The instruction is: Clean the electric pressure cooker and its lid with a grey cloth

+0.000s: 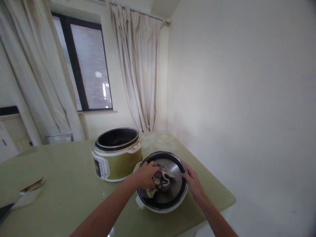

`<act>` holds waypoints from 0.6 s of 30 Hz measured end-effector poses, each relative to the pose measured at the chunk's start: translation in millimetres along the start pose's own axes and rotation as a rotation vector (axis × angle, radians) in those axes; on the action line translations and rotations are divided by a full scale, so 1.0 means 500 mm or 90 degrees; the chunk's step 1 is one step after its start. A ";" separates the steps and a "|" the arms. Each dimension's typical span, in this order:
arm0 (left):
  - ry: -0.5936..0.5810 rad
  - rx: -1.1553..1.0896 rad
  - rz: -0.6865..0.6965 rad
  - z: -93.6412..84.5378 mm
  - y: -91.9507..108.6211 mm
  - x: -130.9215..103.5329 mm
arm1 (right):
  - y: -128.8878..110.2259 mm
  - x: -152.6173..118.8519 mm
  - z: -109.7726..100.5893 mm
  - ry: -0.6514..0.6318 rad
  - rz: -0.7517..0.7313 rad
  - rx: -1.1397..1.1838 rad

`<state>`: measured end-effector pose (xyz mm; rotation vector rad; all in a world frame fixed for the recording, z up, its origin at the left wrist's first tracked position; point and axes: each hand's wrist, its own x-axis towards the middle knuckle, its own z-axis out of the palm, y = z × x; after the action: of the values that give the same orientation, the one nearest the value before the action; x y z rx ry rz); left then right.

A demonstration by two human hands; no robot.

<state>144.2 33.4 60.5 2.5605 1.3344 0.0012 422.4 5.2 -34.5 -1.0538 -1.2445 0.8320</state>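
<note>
A round lid (174, 194) with a metal inner face and a dark ring lies with its inside up near the table's right edge. My left hand (148, 175) is closed on a crumpled grey cloth (164, 179) with pale edging, which rests against the lid's metal face. On the right side of the lid, my right hand (192, 180) grips the rim, thumb over the inner edge and fingers outside. Behind and to the left of the lid stands a green and white electric cooker (120, 164), its top open and its inside dark.
The cooker and lid are on a glossy green table (69, 184). At its left lie a small reddish-brown item (32, 186) and a dark flat object (5, 210). A white wall borders the right side; curtains (140, 65) and a window stand behind.
</note>
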 end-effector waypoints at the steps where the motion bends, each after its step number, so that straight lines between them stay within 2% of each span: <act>1: 0.037 -0.004 -0.030 -0.002 -0.002 0.003 | -0.004 -0.002 0.003 -0.022 -0.018 -0.008; 3: 0.118 -0.027 -0.074 -0.002 0.004 0.018 | -0.009 -0.008 0.010 -0.059 -0.044 -0.023; 6: 0.210 -0.075 -0.107 0.004 0.035 0.055 | -0.007 -0.021 0.022 -0.062 -0.057 -0.054; 10: 0.251 -0.153 -0.051 0.030 0.097 0.081 | 0.015 -0.028 0.027 -0.013 -0.048 -0.106; 12: 0.230 -0.183 0.009 0.047 0.117 0.073 | 0.030 -0.026 0.027 0.014 -0.035 -0.112; 14: 0.182 -0.201 0.065 0.060 0.118 0.053 | 0.043 -0.024 0.026 0.047 -0.018 -0.090; 18: 0.024 -0.153 0.135 0.059 0.078 0.005 | 0.047 -0.024 0.021 0.102 0.010 -0.033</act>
<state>180.5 7.6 40.5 2.4908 1.0007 0.2348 411.5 3.6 -60.8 -1.1511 -1.1286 0.7161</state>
